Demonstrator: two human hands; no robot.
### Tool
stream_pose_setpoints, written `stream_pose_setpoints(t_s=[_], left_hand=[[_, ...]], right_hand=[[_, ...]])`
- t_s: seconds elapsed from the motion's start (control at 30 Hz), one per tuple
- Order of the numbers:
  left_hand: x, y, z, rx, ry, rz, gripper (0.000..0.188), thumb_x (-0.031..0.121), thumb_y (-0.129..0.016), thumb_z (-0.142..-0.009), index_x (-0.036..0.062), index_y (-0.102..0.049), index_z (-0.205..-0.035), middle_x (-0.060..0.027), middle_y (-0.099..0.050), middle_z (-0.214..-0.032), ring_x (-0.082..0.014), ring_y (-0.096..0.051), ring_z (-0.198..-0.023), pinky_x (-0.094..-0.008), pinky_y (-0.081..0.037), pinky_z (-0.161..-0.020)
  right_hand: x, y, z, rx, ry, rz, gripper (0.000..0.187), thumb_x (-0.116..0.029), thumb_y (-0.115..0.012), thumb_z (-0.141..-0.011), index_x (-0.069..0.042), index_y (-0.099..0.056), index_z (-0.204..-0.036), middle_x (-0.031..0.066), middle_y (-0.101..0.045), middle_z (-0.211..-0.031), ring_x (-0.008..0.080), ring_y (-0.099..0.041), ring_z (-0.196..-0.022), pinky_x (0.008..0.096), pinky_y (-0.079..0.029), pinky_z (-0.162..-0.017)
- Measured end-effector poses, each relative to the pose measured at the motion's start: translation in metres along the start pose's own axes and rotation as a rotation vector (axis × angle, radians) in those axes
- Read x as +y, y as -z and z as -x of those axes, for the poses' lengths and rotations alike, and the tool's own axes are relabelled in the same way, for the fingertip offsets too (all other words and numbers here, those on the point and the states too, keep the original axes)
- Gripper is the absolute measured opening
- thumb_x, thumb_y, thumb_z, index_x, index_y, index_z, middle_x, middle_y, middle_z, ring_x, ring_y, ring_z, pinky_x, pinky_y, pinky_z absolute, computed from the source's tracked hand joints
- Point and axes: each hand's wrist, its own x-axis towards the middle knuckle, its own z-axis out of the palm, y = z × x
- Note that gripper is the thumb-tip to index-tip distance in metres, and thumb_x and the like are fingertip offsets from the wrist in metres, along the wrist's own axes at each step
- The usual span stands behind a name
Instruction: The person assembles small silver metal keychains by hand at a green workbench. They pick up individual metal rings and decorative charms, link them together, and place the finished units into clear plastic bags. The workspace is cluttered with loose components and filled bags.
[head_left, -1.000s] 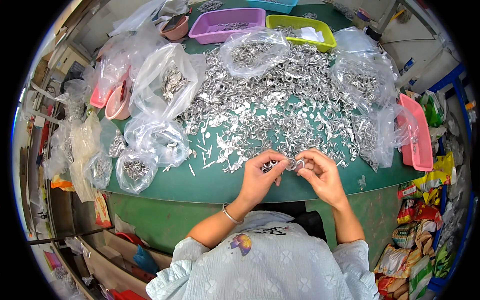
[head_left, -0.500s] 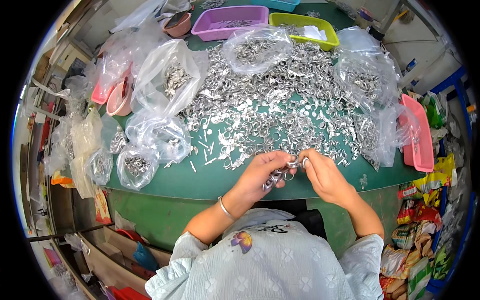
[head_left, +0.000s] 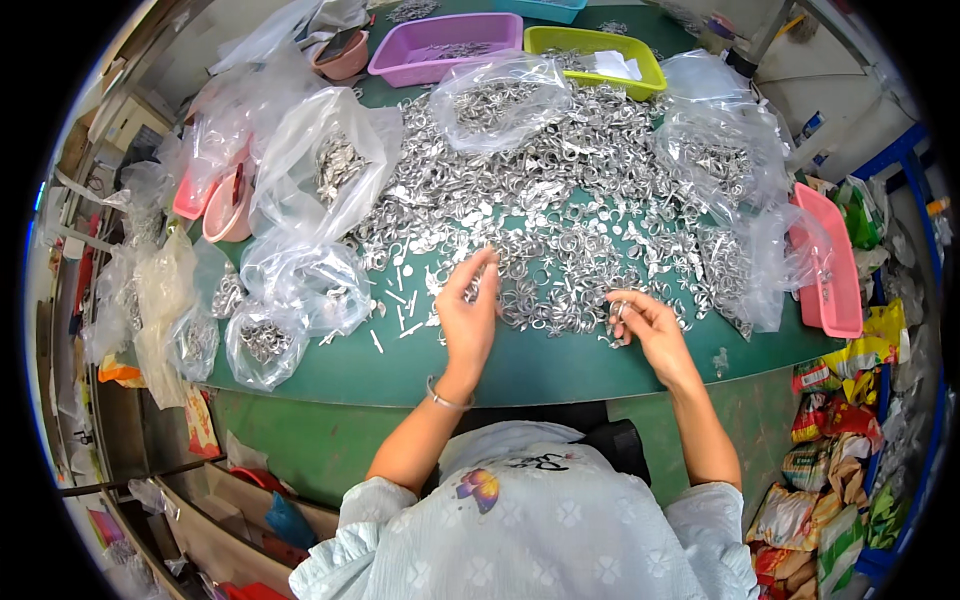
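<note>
A spread of loose silver-coloured metal rings covers the middle of the green table in front of me. My left hand rests at the near left side of this spread, its thumb apart from the fingers. Some metal pieces show in the gap there; whether they touch the palm I cannot tell. To the right, my right hand has its thumb and fingertips closed on a ring, low over the near edge of the pile. A few slim flat metal strips lie left of my left hand.
Clear plastic bags of metal pieces stand on the left, others on the right. Purple and yellow-green trays sit behind the heap. A pink tray leans at the right end. The green table's near edge faces me.
My hands have moved apart, the left one leftward and forward onto the rings. The cluster of rings it held no longer shows in it. My right hand has shifted slightly right.
</note>
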Motion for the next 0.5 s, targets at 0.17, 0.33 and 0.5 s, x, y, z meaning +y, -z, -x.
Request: stream_pose_setpoints(t_s=[0.17,0.33,0.5], left_hand=[[-0.001,-0.009,0.030,-0.627,0.793,0.526,0.034,0.027,-0.047,-0.091,0.0017,-0.051,-0.114,-0.0096,-0.061,-0.095,-0.0137,-0.060,-0.074,-0.0204,-0.047,-0.046],[-0.027,-0.023,0.048,-0.751,0.919,0.774,0.029,0.027,-0.045,-0.091,0.0036,-0.050,-0.107,-0.0096,-0.059,-0.089,-0.0172,-0.061,-0.082,-0.0200,-0.048,-0.044],[-0.021,-0.031,0.053,-0.706,0.842,0.628,0.025,0.027,-0.046,-0.091,0.0051,-0.053,-0.099,-0.0087,-0.057,-0.088,-0.0186,-0.058,-0.082,-0.0192,-0.046,-0.043]], right_hand=[[-0.011,-0.031,0.014,0.079,0.452,0.481,0.022,-0.001,-0.054,-0.080,0.000,-0.060,-0.101,0.0086,-0.056,-0.079,0.0177,-0.051,-0.069,0.0285,-0.042,-0.063],[-0.021,-0.024,0.008,0.081,0.440,0.502,0.024,-0.005,-0.062,-0.074,0.002,-0.059,-0.097,0.0114,-0.056,-0.090,0.0270,-0.050,-0.089,0.0341,-0.039,-0.079],[0.019,0.048,-0.044,0.568,0.431,1.113,0.045,-0.024,-0.064,-0.076,-0.001,-0.052,-0.112,0.0166,-0.044,-0.119,0.0340,-0.037,-0.114,0.0432,-0.030,-0.095]])
